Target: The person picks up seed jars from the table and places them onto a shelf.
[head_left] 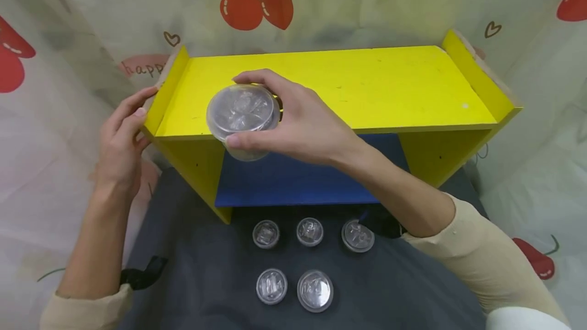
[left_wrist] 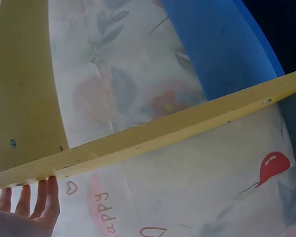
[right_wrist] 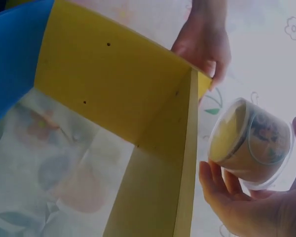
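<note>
My right hand [head_left: 293,116] grips a round clear plastic tub [head_left: 240,108] by its sides, thumb in front and fingers behind. The tub has a clear lid, and crinkled clear material shows through it. In the head view it appears over the left front part of the yellow shelf [head_left: 339,85]; the right wrist view shows yellowish contents and a printed label on the tub [right_wrist: 266,138]. My left hand [head_left: 120,141] touches the outer face of the shelf's left side panel near the top corner. Its fingers [left_wrist: 52,195] lie fairly straight against the wood.
Several similar lidded tubs [head_left: 315,290] stand in two rows on the dark cloth [head_left: 197,269] in front of the shelf. A blue lower board [head_left: 293,182] spans the shelf's side panels. A printed curtain [head_left: 367,4] hangs behind and at both sides.
</note>
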Demonstrator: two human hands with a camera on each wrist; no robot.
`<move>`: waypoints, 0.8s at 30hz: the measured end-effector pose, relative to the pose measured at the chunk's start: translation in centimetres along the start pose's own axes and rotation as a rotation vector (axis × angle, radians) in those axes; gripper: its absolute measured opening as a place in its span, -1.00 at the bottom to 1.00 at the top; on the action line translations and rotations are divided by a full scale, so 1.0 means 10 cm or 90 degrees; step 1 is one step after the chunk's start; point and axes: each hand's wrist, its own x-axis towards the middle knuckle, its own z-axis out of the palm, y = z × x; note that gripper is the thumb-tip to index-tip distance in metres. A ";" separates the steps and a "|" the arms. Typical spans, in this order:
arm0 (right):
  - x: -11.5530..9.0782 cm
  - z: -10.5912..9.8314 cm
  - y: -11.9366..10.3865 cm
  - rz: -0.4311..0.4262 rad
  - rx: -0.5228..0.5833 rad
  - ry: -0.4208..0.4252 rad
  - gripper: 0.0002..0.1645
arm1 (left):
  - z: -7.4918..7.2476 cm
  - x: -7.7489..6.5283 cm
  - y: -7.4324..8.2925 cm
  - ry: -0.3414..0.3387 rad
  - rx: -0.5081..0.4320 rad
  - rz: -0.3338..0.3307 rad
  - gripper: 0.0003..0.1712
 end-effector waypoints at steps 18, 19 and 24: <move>0.55 0.21 -0.03 0.089 0.077 0.105 0.00 | 0.02 -0.01 0.02 -0.001 -0.022 0.009 -0.57; 0.57 0.22 -0.03 0.091 0.077 0.108 0.01 | 0.02 -0.02 0.02 -0.002 -0.024 0.009 -0.57; 0.68 0.27 -0.04 0.110 0.076 0.116 0.03 | 0.02 -0.02 0.02 0.000 -0.017 0.010 -0.57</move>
